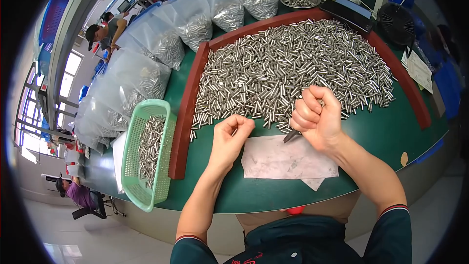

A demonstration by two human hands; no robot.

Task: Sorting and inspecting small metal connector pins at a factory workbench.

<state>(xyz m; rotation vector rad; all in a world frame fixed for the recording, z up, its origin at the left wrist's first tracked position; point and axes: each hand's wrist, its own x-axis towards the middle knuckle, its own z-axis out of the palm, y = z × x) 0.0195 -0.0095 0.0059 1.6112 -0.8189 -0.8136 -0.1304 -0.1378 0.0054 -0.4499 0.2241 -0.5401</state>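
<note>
A broad heap of short metal pins [293, 63] covers the green table in front of me. My left hand [231, 134] is at the heap's near edge, fingers curled together in a pinch; what they hold, if anything, is hidden. My right hand [317, 117] is closed in a fist, thumb up, around a dark tool [291, 136]. Only the tool's dark tip shows below the fist, so its kind cannot be made out. Beneath the tip lies a smudged whitish cloth [288, 161], flat on the table between my forearms.
A dark red wooden frame [188, 112] borders the heap. Left of it stands a green plastic basket [163, 166] with pins inside. Plastic bags of pins [195, 24] line the far left side. A metal bowl [300, 0], a small fan [396, 23] and papers [417, 71] are farther off.
</note>
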